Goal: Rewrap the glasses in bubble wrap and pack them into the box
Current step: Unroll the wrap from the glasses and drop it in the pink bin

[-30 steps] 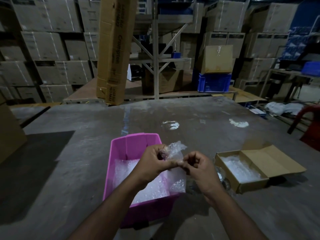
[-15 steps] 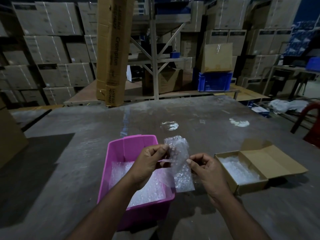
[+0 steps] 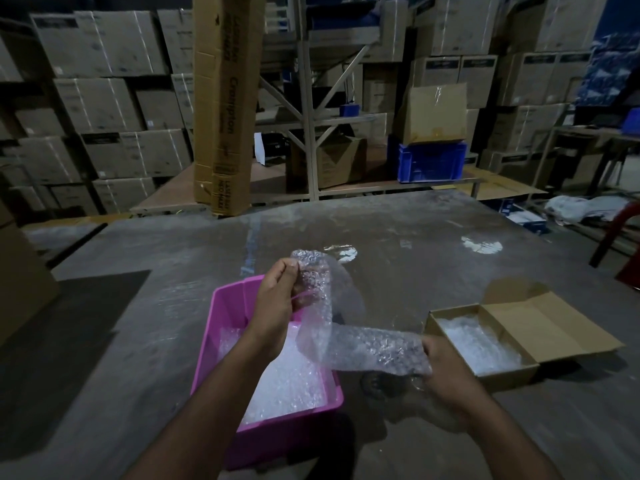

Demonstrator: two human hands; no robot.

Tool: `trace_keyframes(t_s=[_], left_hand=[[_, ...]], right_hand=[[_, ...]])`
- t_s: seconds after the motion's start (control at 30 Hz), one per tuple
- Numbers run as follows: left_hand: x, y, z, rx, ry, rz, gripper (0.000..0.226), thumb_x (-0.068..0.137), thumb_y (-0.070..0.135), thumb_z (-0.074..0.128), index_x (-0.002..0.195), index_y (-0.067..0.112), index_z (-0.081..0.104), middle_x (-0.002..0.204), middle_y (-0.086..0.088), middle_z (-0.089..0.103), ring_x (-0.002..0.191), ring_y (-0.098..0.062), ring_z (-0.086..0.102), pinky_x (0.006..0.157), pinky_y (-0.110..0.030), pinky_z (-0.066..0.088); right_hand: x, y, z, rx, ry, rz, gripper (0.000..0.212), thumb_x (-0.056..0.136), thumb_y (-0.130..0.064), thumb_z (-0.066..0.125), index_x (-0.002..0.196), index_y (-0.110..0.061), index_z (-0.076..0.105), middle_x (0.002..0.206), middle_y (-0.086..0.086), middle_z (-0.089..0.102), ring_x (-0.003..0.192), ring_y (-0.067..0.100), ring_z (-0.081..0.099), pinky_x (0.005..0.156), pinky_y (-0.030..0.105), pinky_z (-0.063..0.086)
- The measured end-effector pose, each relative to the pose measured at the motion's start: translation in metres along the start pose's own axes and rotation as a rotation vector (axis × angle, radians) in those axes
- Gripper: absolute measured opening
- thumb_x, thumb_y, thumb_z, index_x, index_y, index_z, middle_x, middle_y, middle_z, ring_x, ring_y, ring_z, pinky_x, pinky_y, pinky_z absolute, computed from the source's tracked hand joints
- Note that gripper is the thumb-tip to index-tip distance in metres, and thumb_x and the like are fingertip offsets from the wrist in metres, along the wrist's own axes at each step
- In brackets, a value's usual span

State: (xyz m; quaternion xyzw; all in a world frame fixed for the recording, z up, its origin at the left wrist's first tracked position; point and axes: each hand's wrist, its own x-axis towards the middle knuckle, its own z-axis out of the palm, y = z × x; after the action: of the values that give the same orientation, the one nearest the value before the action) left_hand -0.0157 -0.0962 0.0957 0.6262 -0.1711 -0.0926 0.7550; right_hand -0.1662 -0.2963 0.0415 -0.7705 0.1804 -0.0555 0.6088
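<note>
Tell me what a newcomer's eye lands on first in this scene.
First the strip of bubble wrap stretched between the two hands: the left hand pinches its upper end above the pink tub, the right hand grips its lower end. The tub, at centre on the grey table, holds more wrap. To the right lies an open cardboard box lined with wrap.

Glass (image 3: 398, 382) (perhaps) blurred beneath wrap (image 3: 363, 348)

Pink tub (image 3: 221, 327), clear bubble-patterned wrap (image 3: 363, 348), brown cardboard box (image 3: 540, 327), grey table (image 3: 415, 230).
</note>
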Motion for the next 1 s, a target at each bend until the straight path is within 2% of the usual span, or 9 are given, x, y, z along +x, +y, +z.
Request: trace_keyframes(t_s=[0.03, 0.13, 0.2, 0.3, 0.37, 0.53, 0.7, 0.8, 1.0], left_hand=[[0.0, 0.002, 0.0, 0.019, -0.003, 0.015, 0.036, 0.108, 0.036, 0.04, 0.116, 0.006, 0.059, 0.105, -0.013, 0.074, 0.089, -0.035, 0.063, 0.078, -0.045, 0.049], [-0.002, 0.01, 0.0, 0.047, -0.016, 0.028, 0.045, 0.109, 0.038, 0.035, 0.122, -0.001, 0.052, 0.114, -0.017, 0.073, 0.109, -0.051, 0.06, 0.101, -0.062, 0.045], [-0.004, 0.016, 0.002, 0.018, -0.041, 0.012, 0.046, 0.109, 0.036, 0.035, 0.124, -0.003, 0.052, 0.114, -0.02, 0.072, 0.116, -0.048, 0.06, 0.108, -0.063, 0.043], [-0.007, 0.022, 0.008, -0.07, -0.058, -0.019, 0.045, 0.11, 0.03, 0.034, 0.128, -0.007, 0.051, 0.113, -0.019, 0.073, 0.113, -0.039, 0.066, 0.108, -0.055, 0.046], [-0.009, 0.024, 0.01, -0.143, -0.08, -0.025, 0.04, 0.11, 0.027, 0.035, 0.125, -0.002, 0.057, 0.107, -0.014, 0.074, 0.104, -0.028, 0.07, 0.1, -0.044, 0.052], [-0.008, 0.028, -0.002, -0.154, -0.082, 0.015, 0.027, 0.104, 0.031, 0.047, 0.11, 0.01, 0.063, 0.082, 0.001, 0.067, 0.073, -0.012, 0.064, 0.069, -0.026, 0.057], [-0.003, 0.02, -0.024, -0.097, -0.031, 0.077, 0.022, 0.08, 0.025, 0.076, 0.091, 0.015, 0.059, 0.084, -0.004, 0.062, 0.069, -0.013, 0.057, 0.066, -0.038, 0.056], [-0.003, 0.013, -0.025, -0.111, -0.034, 0.071, 0.028, 0.075, 0.014, 0.079, 0.097, 0.012, 0.062, 0.083, -0.004, 0.065, 0.075, -0.014, 0.062, 0.062, -0.025, 0.056], [-0.006, 0.007, -0.017, -0.031, -0.094, 0.045, 0.037, 0.07, 0.012, 0.082, 0.102, -0.001, 0.07, 0.089, -0.013, 0.074, 0.08, -0.018, 0.069, 0.072, -0.025, 0.059]], right_hand=[[0.005, 0.001, -0.005, 0.042, 0.115, 0.013, 0.019, 0.094, -0.002, 0.062, 0.098, -0.017, 0.072, 0.096, 0.008, 0.076, 0.078, 0.021, 0.074, 0.06, 0.031, 0.059], [0.025, -0.002, -0.016, 0.107, 0.407, -0.081, 0.018, 0.1, -0.012, 0.057, 0.096, -0.025, 0.069, 0.107, 0.005, 0.073, 0.094, 0.017, 0.068, 0.074, 0.025, 0.052], [0.032, -0.01, -0.014, 0.132, 0.332, -0.178, 0.018, 0.094, -0.026, 0.067, 0.111, -0.031, 0.065, 0.117, -0.004, 0.068, 0.104, 0.012, 0.064, 0.084, 0.029, 0.052], [0.041, -0.028, 0.0, 0.087, 0.097, -0.253, 0.063, 0.081, -0.036, 0.079, 0.137, -0.033, 0.049, 0.129, -0.019, 0.053, 0.119, -0.005, 0.051, 0.087, 0.016, 0.045], [0.048, -0.038, 0.013, 0.101, -0.01, -0.273, 0.068, 0.079, -0.031, 0.082, 0.138, -0.028, 0.05, 0.131, -0.016, 0.055, 0.122, -0.004, 0.051, 0.087, 0.013, 0.045], [0.058, -0.05, 0.019, 0.319, 0.019, -0.379, 0.006, 0.086, -0.011, 0.074, 0.091, -0.013, 0.072, 0.09, 0.001, 0.074, 0.088, 0.012, 0.066, 0.083, 0.03, 0.051], [0.054, -0.064, 0.005, 0.516, 0.05, -0.405, 0.023, 0.079, -0.017, 0.072, 0.098, -0.005, 0.071, 0.081, 0.008, 0.073, 0.07, 0.014, 0.065, 0.066, 0.024, 0.055], [0.053, -0.071, 0.0, 0.502, 0.087, -0.415, 0.033, 0.078, -0.022, 0.073, 0.107, -0.007, 0.069, 0.078, 0.003, 0.071, 0.06, 0.01, 0.06, 0.055, 0.02, 0.051], [0.052, -0.074, -0.004, 0.527, 0.097, -0.392, 0.035, 0.08, -0.024, 0.07, 0.111, -0.007, 0.067, 0.075, 0.003, 0.068, 0.057, 0.009, 0.055, 0.049, 0.019, 0.046]])
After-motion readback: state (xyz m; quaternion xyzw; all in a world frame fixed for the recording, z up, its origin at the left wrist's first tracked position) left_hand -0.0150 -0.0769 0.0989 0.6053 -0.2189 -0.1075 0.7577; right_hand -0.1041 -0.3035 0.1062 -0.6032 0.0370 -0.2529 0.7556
